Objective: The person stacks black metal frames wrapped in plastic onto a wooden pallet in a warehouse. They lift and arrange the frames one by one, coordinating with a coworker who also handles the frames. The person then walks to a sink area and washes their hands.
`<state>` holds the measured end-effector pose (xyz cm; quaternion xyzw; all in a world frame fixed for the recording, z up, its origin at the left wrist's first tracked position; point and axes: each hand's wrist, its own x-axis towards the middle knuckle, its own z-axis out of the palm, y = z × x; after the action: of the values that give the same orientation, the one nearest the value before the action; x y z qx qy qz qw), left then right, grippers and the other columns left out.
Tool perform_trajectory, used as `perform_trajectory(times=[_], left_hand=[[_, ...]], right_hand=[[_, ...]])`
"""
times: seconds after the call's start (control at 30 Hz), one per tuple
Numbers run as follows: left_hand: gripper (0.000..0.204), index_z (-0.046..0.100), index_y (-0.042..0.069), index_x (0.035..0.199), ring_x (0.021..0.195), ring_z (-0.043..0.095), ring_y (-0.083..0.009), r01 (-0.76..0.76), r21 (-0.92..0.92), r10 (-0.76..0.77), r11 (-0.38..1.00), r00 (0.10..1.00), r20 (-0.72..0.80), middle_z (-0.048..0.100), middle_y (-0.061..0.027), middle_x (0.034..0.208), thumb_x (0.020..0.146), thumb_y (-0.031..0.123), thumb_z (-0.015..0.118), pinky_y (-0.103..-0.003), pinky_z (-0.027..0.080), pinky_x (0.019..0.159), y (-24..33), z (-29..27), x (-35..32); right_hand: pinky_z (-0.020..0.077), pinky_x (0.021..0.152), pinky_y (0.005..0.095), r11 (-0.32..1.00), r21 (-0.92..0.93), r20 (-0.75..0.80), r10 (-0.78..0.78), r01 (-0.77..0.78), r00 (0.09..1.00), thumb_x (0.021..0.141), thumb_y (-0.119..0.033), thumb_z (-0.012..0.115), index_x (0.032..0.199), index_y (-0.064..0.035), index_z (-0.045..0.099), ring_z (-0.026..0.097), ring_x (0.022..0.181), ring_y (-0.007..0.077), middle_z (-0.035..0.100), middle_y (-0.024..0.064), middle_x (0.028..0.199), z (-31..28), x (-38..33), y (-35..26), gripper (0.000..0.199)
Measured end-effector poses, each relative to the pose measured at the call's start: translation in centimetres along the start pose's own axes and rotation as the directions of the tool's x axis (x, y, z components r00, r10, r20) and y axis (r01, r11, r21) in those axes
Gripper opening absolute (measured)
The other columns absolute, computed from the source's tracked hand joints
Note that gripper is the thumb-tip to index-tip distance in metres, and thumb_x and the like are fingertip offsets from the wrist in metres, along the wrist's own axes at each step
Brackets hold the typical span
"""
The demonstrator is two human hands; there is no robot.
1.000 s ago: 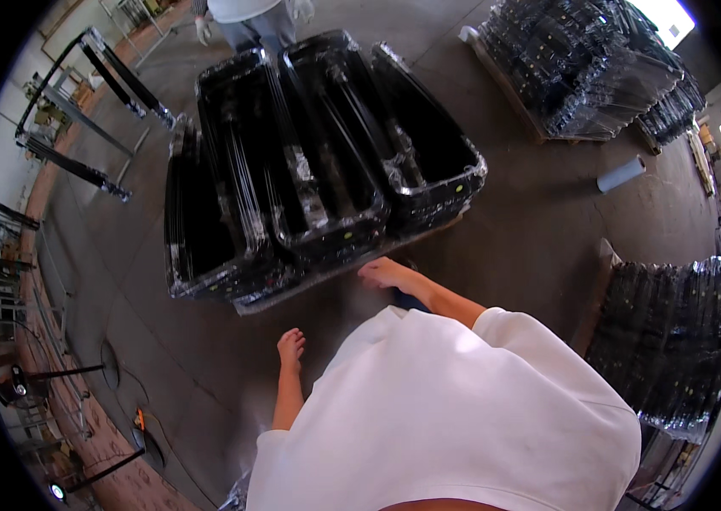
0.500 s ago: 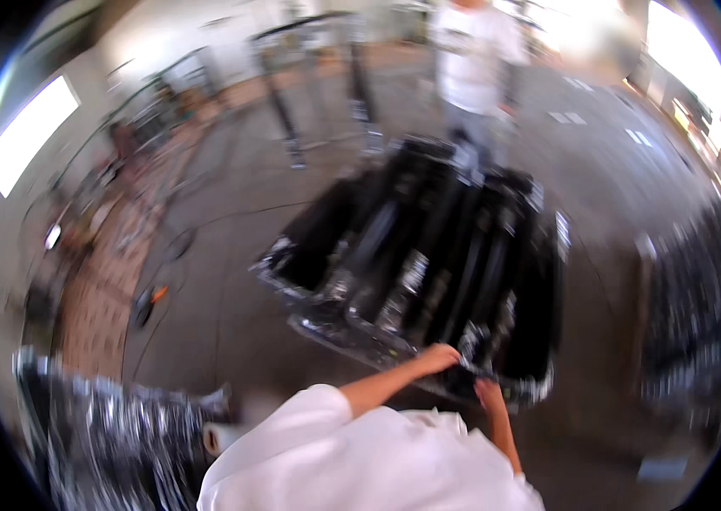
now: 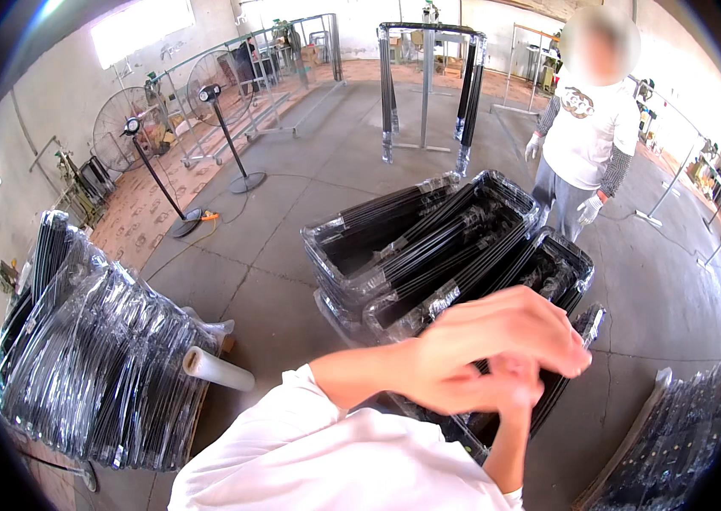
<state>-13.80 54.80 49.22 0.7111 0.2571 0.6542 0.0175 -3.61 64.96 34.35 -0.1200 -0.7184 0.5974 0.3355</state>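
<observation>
The left hand (image 3: 496, 336), half open, fingers bent, partly hid the right hand (image 3: 520, 390), whose grip I couldn't tell; below and beyond lay black frames (image 3: 416, 268), long axes slanting away rightward.

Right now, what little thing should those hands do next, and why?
Perhaps move the left hand aside from the right hand: they overlap in this view, hiding part of the black frames, and neither visibly holds anything.
</observation>
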Motion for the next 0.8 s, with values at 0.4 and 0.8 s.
perform_trajectory(times=[0.4,0.8], left_hand=[[0.029,0.05,0.0,0.099,0.094,0.048,-0.0259,-0.523,0.357,0.542,0.774,0.838,0.053,0.051,-0.0138,0.102,0.077,0.017,0.054,-0.036,0.038,0.082,6.3,-4.0,2.7],[0.038,0.049,-0.001,0.103,0.099,0.045,-0.026,-0.433,0.666,0.535,0.608,0.843,0.059,0.048,-0.0137,0.107,0.078,0.027,0.051,-0.038,0.036,0.085,8.6,-6.8,2.0]], right_hand=[[0.0119,0.1,0.0525,0.861,-0.306,-0.079,-0.448,0.406,0.891,0.083,-0.034,0.042,0.131,-0.0263,0.003,0.015,0.123,0.0389,0.006,0.0094,0.138,3.6,-1.9,-22.5,0.062],[0.031,0.092,0.045,0.517,0.058,-0.115,-0.846,0.854,0.52,0.079,-0.014,0.045,0.111,-0.006,0.04,0.043,0.105,0.0313,0.042,0.0126,0.115,3.8,5.1,-18.4,0.033]])
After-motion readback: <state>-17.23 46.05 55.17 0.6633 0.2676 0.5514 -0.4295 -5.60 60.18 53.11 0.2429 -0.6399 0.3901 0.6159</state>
